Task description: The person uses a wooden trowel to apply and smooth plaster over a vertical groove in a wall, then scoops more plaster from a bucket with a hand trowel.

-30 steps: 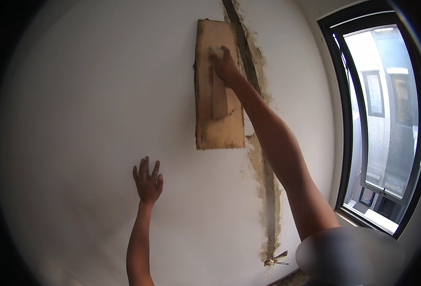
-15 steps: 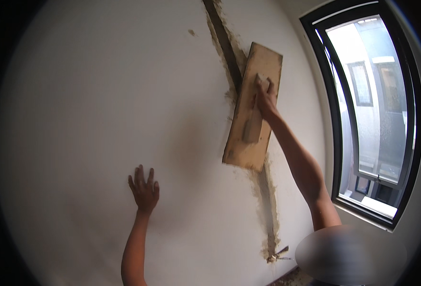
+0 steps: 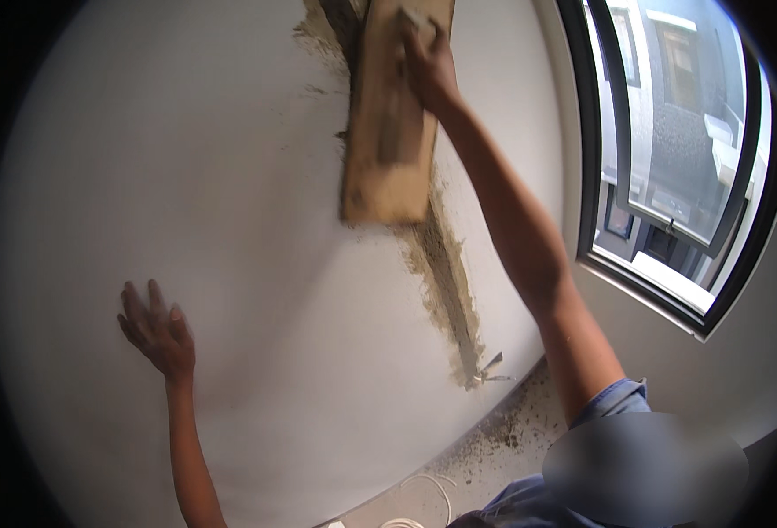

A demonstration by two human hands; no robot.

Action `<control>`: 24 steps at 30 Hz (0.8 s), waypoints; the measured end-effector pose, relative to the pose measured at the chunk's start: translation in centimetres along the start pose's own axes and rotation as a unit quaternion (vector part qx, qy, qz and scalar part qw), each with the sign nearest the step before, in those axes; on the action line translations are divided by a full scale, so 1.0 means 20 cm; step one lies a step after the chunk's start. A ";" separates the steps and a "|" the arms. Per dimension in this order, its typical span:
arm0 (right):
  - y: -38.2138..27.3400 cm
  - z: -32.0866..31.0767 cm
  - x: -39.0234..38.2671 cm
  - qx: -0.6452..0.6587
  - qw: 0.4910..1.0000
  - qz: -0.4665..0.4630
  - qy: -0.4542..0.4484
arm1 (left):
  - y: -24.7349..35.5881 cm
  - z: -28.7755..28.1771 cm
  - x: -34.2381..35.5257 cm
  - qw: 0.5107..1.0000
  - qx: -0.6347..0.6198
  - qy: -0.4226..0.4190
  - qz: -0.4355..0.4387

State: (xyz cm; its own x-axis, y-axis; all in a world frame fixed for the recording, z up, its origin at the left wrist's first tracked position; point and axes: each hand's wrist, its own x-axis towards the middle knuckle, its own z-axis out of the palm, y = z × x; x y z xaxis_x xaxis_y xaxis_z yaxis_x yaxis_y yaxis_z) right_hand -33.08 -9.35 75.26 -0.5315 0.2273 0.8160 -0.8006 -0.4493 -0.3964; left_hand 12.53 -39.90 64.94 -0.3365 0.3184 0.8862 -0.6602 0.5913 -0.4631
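My right hand [image 3: 428,66] is closed round the handle of a large rectangular wooden plastering float [image 3: 384,195]. The float lies nearly upright over a patched strip [image 3: 448,295] of rough grey-brown mortar that runs down the white wall [image 3: 221,211]; its top end is cut off by the picture's upper edge. Whether its whole face touches the wall cannot be seen. Lower left, my left hand [image 3: 161,334] has its fingers spread against or close to the wall and holds nothing. Below the float, the strip ends at some loose wire or conduit ends [image 3: 492,370].
A dark-framed window [image 3: 586,167] with its sash tilted outward is at the right. Mortar crumbs [image 3: 498,429] litter the floor at the wall's foot. White cable [image 3: 402,523] lies coiled at the bottom edge. A blurred oval covers the lower right.
The view has tipped downward, bringing in more floor and the cable. My left hand has shifted left and lower on the wall. The float stays over the strip in my right hand.
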 end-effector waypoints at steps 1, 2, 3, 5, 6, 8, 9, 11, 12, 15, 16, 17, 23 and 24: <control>-0.05 0.00 -0.41 0.033 0.996 0.085 -0.025 | -0.09 -0.06 -0.04 1.000 0.016 -0.012 0.008; 0.13 -0.10 -0.60 -0.066 0.997 -0.032 0.018 | -0.08 -0.07 -0.01 1.000 0.008 -0.003 0.010; 0.24 -0.22 -0.84 -0.100 0.994 -0.040 0.025 | -0.07 -0.07 0.00 1.000 0.002 0.005 0.010; 0.40 -0.49 -1.42 -0.117 0.992 0.043 0.017 | -0.04 -0.05 0.01 1.000 -0.009 0.009 0.009; 0.44 -0.67 -1.63 -0.121 0.987 0.103 0.011 | 0.03 0.03 0.00 1.000 -0.023 0.011 -0.004; 0.28 -0.78 -1.89 -0.015 0.929 0.370 0.005 | 0.00 -0.02 -0.03 1.000 -0.010 -0.004 0.008; 0.20 -0.76 -1.78 -0.014 0.949 0.316 0.005 | -0.01 -0.03 0.01 1.000 -0.002 0.011 0.007; 0.12 -0.77 -1.55 -0.022 0.972 0.235 -0.016 | 0.00 -0.03 0.05 1.000 0.002 0.022 0.010; 0.05 -0.68 -1.35 -0.012 0.988 0.156 0.001 | 0.00 -0.01 0.06 1.000 0.004 0.025 0.013; -0.16 -0.38 -0.74 -0.087 0.988 0.097 -0.087 | -0.02 -0.02 0.00 0.999 -0.001 0.011 0.031; -0.21 -0.27 -0.56 -0.119 0.983 0.084 -0.110 | -0.03 -0.04 0.01 0.999 -0.001 0.013 0.035; -0.33 -0.17 -0.32 -0.161 0.977 0.056 -0.131 | -0.04 -0.04 0.00 0.999 0.002 0.022 0.026; -0.37 0.02 -0.10 -0.156 0.977 -0.089 -0.110 | 0.01 0.01 0.03 0.998 -0.004 0.045 0.044; -0.36 -0.02 -0.27 -0.132 0.983 -0.066 -0.112 | 0.02 0.02 0.01 0.998 -0.002 0.043 0.048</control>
State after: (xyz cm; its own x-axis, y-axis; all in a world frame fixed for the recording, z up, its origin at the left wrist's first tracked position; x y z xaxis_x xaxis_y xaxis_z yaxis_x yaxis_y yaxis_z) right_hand -24.68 -6.95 73.54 -0.3685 0.0599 0.9277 -0.9178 -0.1823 -0.3528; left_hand 11.94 -39.91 64.96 -0.3391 0.4363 0.8334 -0.6246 0.5580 -0.5463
